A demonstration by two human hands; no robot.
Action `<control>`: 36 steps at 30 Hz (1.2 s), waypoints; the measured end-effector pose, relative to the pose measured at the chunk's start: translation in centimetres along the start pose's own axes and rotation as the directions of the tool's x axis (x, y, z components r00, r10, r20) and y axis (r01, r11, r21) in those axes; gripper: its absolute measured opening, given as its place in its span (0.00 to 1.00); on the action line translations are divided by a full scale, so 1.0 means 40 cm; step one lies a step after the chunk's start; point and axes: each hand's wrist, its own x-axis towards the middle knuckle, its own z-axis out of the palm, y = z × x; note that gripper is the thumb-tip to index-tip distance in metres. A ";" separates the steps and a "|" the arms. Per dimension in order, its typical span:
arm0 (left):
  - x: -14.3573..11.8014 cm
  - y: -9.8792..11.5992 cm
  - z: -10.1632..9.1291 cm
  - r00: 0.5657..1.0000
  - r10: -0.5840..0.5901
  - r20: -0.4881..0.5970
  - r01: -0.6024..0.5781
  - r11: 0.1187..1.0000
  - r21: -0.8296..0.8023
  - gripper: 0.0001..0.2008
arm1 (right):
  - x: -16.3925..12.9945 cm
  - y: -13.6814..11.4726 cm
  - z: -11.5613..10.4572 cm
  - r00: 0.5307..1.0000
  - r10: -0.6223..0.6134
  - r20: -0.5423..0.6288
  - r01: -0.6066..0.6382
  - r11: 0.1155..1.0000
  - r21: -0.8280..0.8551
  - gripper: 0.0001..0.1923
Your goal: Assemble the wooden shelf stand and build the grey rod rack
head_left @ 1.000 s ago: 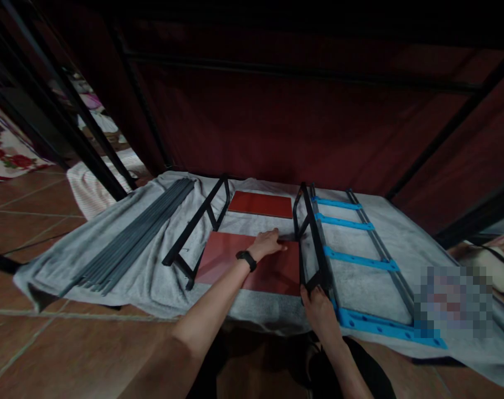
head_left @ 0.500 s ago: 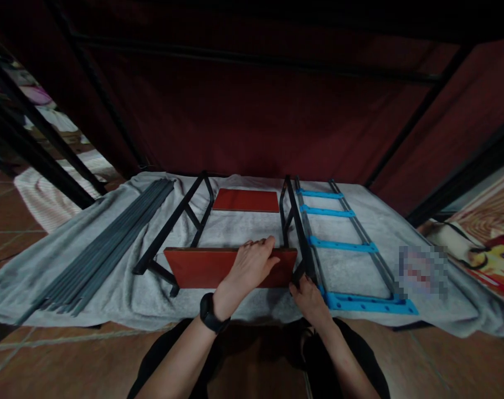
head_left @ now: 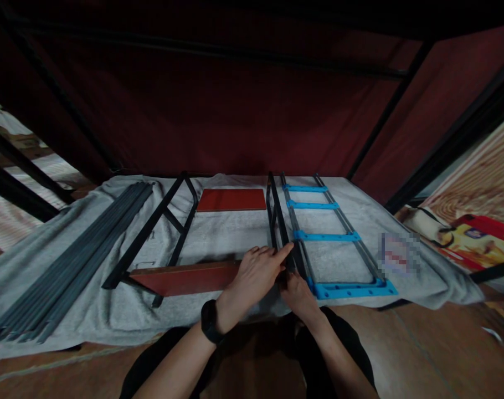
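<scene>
1. A grey towel-like cloth (head_left: 219,233) lies spread on the brown tiled floor, and all the parts sit on it.
2. The left hand (head_left: 258,271) is near the front edge of the cloth, in the middle. Its fingers are curled over the top edge of a flat red-brown wooden board (head_left: 185,277), which stands up on its long edge.
3. The board runs from the left hand out to the left. Its far end touches a black metal side frame (head_left: 152,235) that lies on the cloth.
4. The right hand (head_left: 296,291) is just beside the left hand, a little nearer the front edge of the cloth. It seems to be closed around the near end of a second black metal side frame (head_left: 277,216), but the left hand hides part of it, so I cannot be sure.
5. A second flat red-brown board (head_left: 231,199) lies at the back of the cloth, between the two black frames.
6. A dark frame with blue plastic bars (head_left: 327,235) lies on the right part of the cloth.
7. A bunch of long grey metal rods (head_left: 73,260) lies on the left part of the cloth.
</scene>
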 end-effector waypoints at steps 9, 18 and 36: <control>0.014 -0.027 -0.036 0.995 0.097 0.036 -0.093 0.991 -0.094 0.23 | 0.027 0.033 -0.016 0.960 0.226 0.164 -0.277 0.848 0.452 0.16; 0.031 -0.053 -0.063 0.996 0.083 0.021 -0.077 0.979 -0.187 0.25 | 0.032 0.031 -0.018 0.906 0.320 0.279 -0.402 0.439 0.803 0.08; 0.039 -0.054 -0.077 0.999 0.049 0.019 -0.043 0.969 -0.242 0.24 | 0.031 0.007 -0.024 0.957 0.276 0.092 -0.290 0.925 0.246 0.12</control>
